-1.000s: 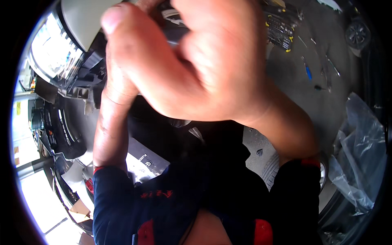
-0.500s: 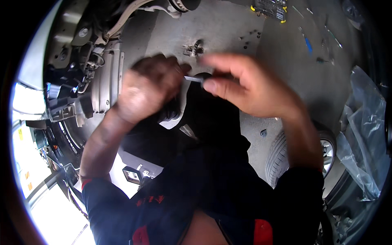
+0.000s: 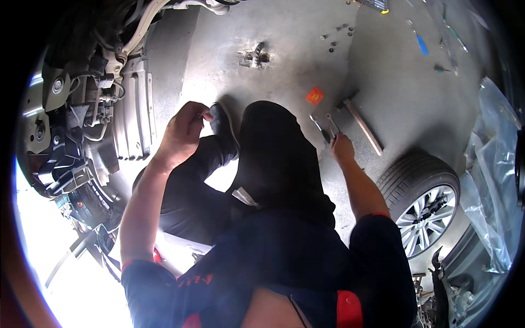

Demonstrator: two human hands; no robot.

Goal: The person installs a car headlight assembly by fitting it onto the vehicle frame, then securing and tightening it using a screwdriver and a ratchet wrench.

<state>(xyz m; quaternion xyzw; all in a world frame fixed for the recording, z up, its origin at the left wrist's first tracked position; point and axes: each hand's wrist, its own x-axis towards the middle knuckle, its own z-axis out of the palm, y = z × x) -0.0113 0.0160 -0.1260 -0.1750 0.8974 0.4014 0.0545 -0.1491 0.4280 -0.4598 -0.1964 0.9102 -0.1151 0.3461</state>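
Observation:
My right hand (image 3: 343, 148) reaches down to the floor on the right, its fingers closed at the lower end of a metal wrench (image 3: 330, 121) with a ring-shaped head. Beside it lies another slim metal tool with a dark handle (image 3: 325, 134), close to my fingertips. A hammer (image 3: 361, 123) with a wooden handle lies just right of that hand, and a small orange packet (image 3: 315, 96) is a little farther off. My left hand (image 3: 186, 130) is raised over my bent leg near the vehicle's underside, its fingers curled together. Whatever they hold, if anything, is hidden.
A loose wheel (image 3: 424, 202) lies at the right, with clear plastic sheeting (image 3: 492, 180) beyond it. Several small nuts (image 3: 332, 44) and a blue-handled tool (image 3: 420, 45) are on the far floor. The vehicle's underbody (image 3: 134, 109) fills the left side.
My hands were together in front of me around a thin metal piece; they have parted. The right went down to the tools on the floor, while the left moved slightly left and down.

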